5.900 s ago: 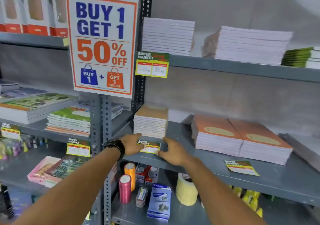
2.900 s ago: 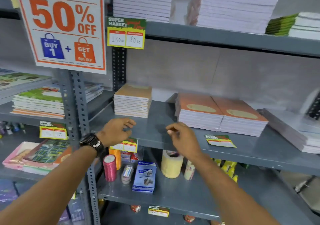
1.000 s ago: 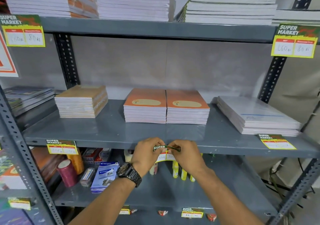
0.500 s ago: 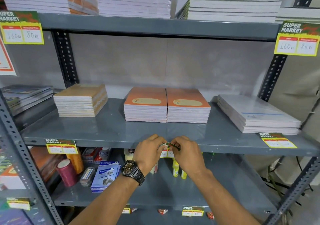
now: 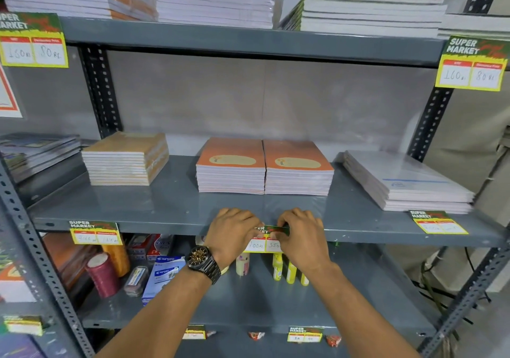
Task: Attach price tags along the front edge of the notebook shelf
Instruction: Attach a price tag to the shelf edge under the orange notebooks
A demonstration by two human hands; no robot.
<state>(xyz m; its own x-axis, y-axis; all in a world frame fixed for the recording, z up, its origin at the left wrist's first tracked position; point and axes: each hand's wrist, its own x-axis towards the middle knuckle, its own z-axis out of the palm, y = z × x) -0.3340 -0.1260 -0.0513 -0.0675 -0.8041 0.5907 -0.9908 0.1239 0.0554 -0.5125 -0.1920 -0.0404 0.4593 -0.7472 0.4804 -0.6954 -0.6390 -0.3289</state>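
Both hands, the left hand (image 5: 231, 236) and the right hand (image 5: 302, 237), pinch 1 price tag (image 5: 266, 240) against the front edge of the notebook shelf (image 5: 171, 219), below 2 orange notebook stacks (image 5: 265, 167). Another tag (image 5: 94, 233) hangs at the left edge; a third tag (image 5: 438, 222) lies flat at the right.

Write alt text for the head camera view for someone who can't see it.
Both hands, left hand and right hand, press a yellow price tag onto the front edge of a grey shelf, below two orange notebook stacks. Another tag hangs at left.
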